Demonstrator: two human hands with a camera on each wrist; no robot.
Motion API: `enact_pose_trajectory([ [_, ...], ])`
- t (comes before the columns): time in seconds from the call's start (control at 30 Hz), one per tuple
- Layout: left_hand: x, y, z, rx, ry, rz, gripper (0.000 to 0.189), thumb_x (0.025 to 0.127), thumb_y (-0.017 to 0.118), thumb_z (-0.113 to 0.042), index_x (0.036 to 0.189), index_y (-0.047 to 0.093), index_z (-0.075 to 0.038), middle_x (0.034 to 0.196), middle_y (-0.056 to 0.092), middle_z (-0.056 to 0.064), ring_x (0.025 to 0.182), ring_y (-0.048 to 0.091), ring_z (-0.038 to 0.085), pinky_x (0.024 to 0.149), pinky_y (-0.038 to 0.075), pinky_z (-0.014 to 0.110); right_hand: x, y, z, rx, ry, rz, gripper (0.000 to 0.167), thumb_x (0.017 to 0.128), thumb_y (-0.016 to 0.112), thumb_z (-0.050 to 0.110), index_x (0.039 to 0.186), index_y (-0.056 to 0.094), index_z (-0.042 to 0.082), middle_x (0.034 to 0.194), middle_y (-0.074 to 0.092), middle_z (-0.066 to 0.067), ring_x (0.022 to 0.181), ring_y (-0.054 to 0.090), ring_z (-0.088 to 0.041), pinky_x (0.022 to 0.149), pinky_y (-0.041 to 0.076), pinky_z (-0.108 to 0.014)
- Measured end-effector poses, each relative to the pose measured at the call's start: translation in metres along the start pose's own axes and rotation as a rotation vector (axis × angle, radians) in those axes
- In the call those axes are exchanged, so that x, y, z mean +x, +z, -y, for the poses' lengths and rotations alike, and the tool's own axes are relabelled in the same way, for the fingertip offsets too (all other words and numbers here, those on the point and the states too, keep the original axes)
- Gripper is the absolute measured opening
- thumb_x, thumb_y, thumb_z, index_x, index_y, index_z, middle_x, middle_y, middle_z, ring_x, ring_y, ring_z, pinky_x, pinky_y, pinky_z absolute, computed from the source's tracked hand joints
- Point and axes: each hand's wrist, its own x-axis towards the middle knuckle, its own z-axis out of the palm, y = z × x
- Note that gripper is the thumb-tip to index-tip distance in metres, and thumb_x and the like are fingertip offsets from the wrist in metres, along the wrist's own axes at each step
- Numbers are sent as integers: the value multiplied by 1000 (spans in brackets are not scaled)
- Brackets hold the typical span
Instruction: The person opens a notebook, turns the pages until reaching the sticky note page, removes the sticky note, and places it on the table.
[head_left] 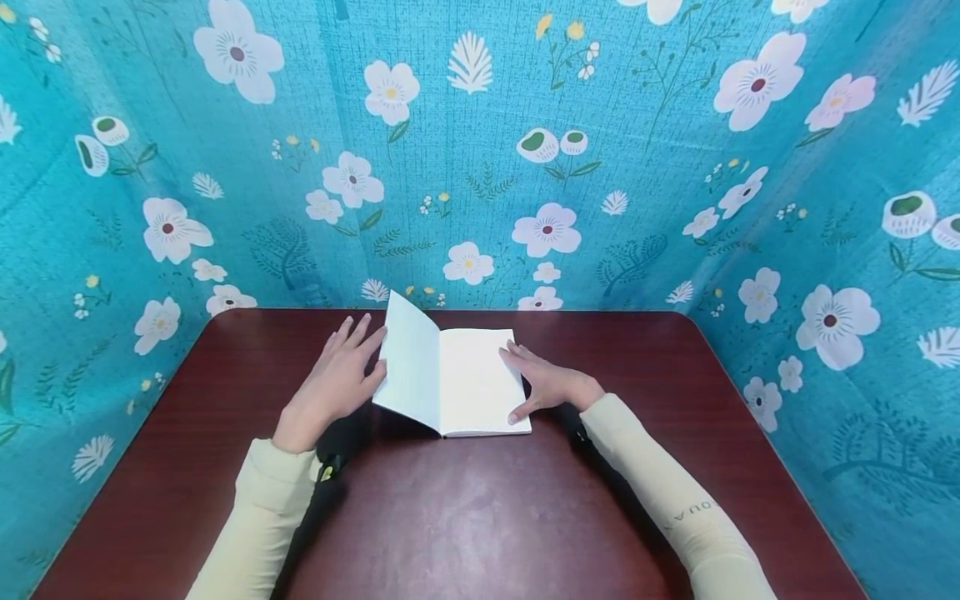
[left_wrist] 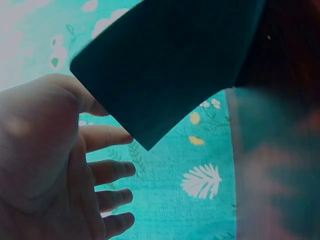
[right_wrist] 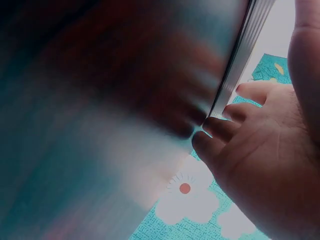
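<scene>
A notebook point(head_left: 483, 383) lies on the table with blank white pages showing on its right side. Its left leaf point(head_left: 411, 367) stands tilted up from the spine; the dark outer face of this cover point(left_wrist: 165, 65) shows in the left wrist view. My left hand point(head_left: 337, 379) touches the raised leaf's outer edge with thumb and forefinger, the other fingers extended. On the right, my right hand point(head_left: 551, 383) rests at the page block's edge, fingertips on the far part and thumb near the front corner. In the right wrist view its fingers point(right_wrist: 220, 127) meet the page edges point(right_wrist: 240, 60).
The dark red-brown table point(head_left: 465, 517) has a glossy top with rounded far corners. A blue flowered cloth point(head_left: 450, 167) hangs behind it and along both sides. Dark straps or devices point(head_left: 330, 467) sit under the wrists.
</scene>
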Motion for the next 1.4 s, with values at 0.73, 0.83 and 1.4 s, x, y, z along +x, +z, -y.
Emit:
enact_pose_trajectory([
  [0.73,-15,43,5,168,-19,225,50,99,60,-16,141,53,10,151,41,36,146,29,54,115,29,66,3,-1,-2,-17,39,63,133,78,82,59,162,-4,1,171,-9,-16,158,-7,-34,127,10,-50],
  [0.83,-15,51,1,176,4,245,50,100,57,-15,141,51,12,150,41,38,144,32,55,115,31,65,3,0,-3,-15,34,66,132,79,81,59,162,-4,1,171,-10,-16,158,-8,-32,127,9,-49],
  [1.4,-4,74,-15,89,-58,354,69,106,53,-36,151,35,13,155,27,42,147,28,53,118,30,59,2,-1,-1,-15,40,84,138,73,85,60,163,-3,2,171,-8,-15,158,-7,-33,126,11,-52],
])
